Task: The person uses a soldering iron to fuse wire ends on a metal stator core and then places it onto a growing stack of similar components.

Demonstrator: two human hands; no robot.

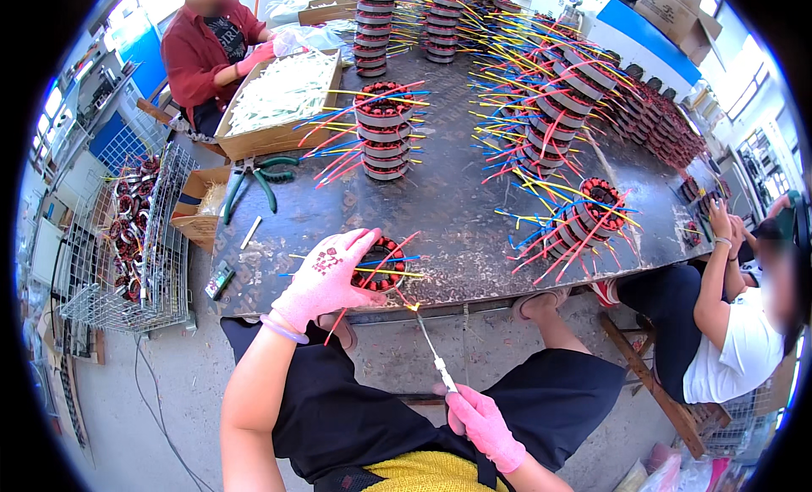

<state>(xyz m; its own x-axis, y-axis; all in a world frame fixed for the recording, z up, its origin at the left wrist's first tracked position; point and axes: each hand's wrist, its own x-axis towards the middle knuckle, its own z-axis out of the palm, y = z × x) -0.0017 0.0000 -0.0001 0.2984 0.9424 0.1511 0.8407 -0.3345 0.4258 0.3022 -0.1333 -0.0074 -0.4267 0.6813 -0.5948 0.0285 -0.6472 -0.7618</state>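
Observation:
My left hand (328,276), in a pink glove, is wrapped over the left side of a motor stator (386,268) with red windings at the table's near edge. Red, blue and yellow wires stick out from it. Lower right, my right hand (486,426), also gloved in pink, grips a slim tool (444,373) by its white handle. Its thin metal shaft slants up and left toward the stator's wires. A small bright yellow spot shows at its tip; whether that is a flame or a wire end I cannot tell. Green-handled pliers (260,183) lie farther left.
Several stator stacks (385,137) with wires jutting out stand across the table (338,204). At far left is a carton (271,137) of white strips, beside a person in red. A wire basket (127,306) of stators stands at left; another person sits at right.

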